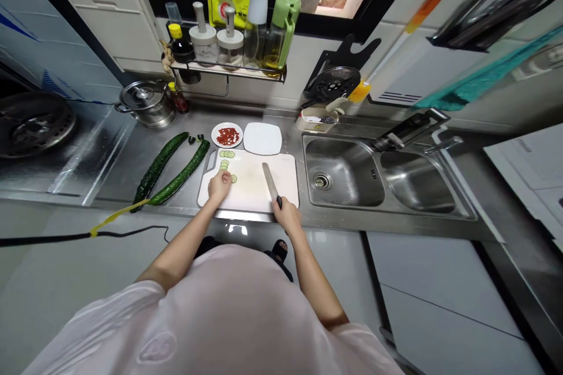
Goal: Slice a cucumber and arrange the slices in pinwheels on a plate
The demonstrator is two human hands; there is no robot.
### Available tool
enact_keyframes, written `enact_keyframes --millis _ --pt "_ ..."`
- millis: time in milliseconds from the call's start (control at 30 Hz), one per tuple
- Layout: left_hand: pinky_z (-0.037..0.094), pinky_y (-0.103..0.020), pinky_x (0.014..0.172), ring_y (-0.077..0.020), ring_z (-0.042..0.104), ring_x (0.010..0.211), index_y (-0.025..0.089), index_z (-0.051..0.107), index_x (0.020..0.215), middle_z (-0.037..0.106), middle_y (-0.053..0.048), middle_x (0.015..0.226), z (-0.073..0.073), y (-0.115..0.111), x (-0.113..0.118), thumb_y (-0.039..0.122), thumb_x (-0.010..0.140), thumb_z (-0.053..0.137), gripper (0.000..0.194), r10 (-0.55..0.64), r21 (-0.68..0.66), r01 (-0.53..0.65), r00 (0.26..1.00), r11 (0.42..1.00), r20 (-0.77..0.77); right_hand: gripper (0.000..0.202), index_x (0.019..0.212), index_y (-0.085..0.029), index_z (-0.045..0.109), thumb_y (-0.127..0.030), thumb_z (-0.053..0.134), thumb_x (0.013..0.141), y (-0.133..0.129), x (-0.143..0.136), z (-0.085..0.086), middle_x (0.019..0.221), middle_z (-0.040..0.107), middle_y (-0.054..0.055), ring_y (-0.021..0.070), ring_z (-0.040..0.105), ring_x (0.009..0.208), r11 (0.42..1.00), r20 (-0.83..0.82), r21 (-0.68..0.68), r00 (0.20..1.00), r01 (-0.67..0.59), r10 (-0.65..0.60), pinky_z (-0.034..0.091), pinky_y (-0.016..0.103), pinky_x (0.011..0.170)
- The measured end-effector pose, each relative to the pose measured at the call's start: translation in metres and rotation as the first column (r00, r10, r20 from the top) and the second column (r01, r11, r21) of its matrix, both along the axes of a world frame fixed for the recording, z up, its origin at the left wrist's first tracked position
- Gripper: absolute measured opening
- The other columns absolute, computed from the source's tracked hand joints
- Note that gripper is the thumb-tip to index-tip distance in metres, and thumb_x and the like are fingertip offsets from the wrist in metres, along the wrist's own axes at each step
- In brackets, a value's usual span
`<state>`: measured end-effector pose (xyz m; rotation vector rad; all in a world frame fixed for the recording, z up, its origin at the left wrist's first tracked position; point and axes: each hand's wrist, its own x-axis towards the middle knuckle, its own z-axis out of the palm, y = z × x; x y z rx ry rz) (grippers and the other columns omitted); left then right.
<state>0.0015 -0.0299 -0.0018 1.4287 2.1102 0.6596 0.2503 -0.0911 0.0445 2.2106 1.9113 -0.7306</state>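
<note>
Bunching the fingers of our left hand (pixel 219 186) beside the pale green slices (pixel 224 164) on the cutting board (pixel 246 194), we are hiding the fingertips — whether they are pinching one, we cannot tell. Our right hand (pixel 288 214) is wrapping firmly round the handle of the knife (pixel 270 180), and we are pointing its blade away from us, apart from the left fingers, presumably for safety. Two long cucumbers (pixel 159 165) are lying left of the board, probably for easy reach; a yellow strip (pixel 116 215) is crossing by their near ends. Close behind the board, a small plate (pixel 214 138) of red pieces (pixel 227 136) and a square white plate (pixel 263 138) are limiting room — while the sink (pixel 352 170) is bordering the right.
</note>
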Motion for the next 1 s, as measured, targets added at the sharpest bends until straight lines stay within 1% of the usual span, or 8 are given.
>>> enact_keyframes --millis 133,233,433,600,733,867,1000 --pt "0.040 -0.026 0.069 -0.0173 0.062 0.083 0.027 0.061 0.097 0.069 0.000 0.088 0.002 -0.004 -0.018 0.032 0.082 0.054 0.017 0.073 -0.017 -0.075 0.995 0.997 -0.066 0.046 0.114 -0.018 0.056 -0.051 0.028 0.098 0.001 -0.004 -0.001 0.100 0.067 0.012 0.0244 0.063 0.097 1.000 0.004 -0.001 1.000 -0.011 0.011 0.042 0.030 0.077" --pt "0.039 -0.027 0.070 -0.0181 0.062 0.084 0.027 0.060 0.098 0.069 0.000 0.089 0.003 0.000 -0.024 0.030 0.083 0.053 0.017 0.088 -0.020 -0.090 0.991 0.996 -0.098 0.045 0.115 -0.018 0.055 -0.050 0.028 0.098 0.002 -0.006 0.000 0.101 0.067 0.013 0.0248 0.063 0.098 1.000 0.011 -0.005 1.000 -0.021 0.021 0.042 0.031 0.077" --pt "0.039 -0.031 0.078 -0.0215 0.062 0.091 0.027 0.060 0.100 0.069 -0.002 0.091 0.004 0.002 -0.027 0.027 0.083 0.053 0.018 0.061 -0.048 -0.071 0.979 0.996 -0.195 0.044 0.116 -0.018 0.054 -0.048 0.027 0.099 0.004 -0.005 0.000 0.103 0.067 0.013 0.0243 0.063 0.099 0.999 0.017 -0.030 0.999 -0.029 0.030 0.042 0.031 0.079" --pt "0.039 -0.032 0.085 -0.0217 0.059 0.099 0.026 0.061 0.102 0.067 -0.003 0.098 0.006 0.005 -0.025 0.027 0.083 0.053 0.021 0.047 0.012 -0.045 0.975 0.999 -0.219 0.044 0.116 -0.017 0.054 -0.047 0.026 0.099 0.004 -0.006 -0.003 0.103 0.067 0.013 0.0234 0.063 0.100 0.999 0.004 -0.030 1.000 -0.025 0.025 0.041 0.030 0.079" --pt "0.038 -0.035 0.090 -0.0233 0.055 0.106 0.026 0.061 0.108 0.065 -0.006 0.106 0.011 0.022 -0.020 0.028 0.086 0.051 0.025 0.012 0.033 -0.004 0.971 0.999 -0.240 0.043 0.116 -0.017 0.054 -0.046 0.026 0.099 0.006 -0.007 -0.003 0.105 0.067 0.013 0.0234 0.062 0.102 0.999 -0.013 -0.039 0.999 -0.030 0.030 0.041 0.030 0.081" --pt "0.036 -0.040 0.094 -0.0278 0.052 0.109 0.025 0.061 0.116 0.061 -0.011 0.113 0.015 0.050 -0.012 0.029 0.087 0.049 0.031 -0.040 0.032 0.052 0.956 0.998 -0.292 0.042 0.115 -0.017 0.054 -0.045 0.026 0.099 0.008 -0.007 -0.003 0.103 0.067 0.014 0.0244 0.063 0.100 0.999 -0.012 -0.034 0.999 -0.034 0.033 0.041 0.031 0.080" --pt "0.034 -0.044 0.095 -0.0310 0.048 0.114 0.025 0.058 0.123 0.057 -0.014 0.118 0.014 0.074 -0.006 0.028 0.087 0.049 0.038 -0.115 0.000 0.122 0.931 0.992 -0.346 0.042 0.114 -0.018 0.054 -0.045 0.026 0.099 0.008 -0.007 -0.005 0.102 0.067 0.013 0.0236 0.063 0.099 0.999 -0.010 -0.040 1.000 -0.026 0.025 0.041 0.031 0.080"
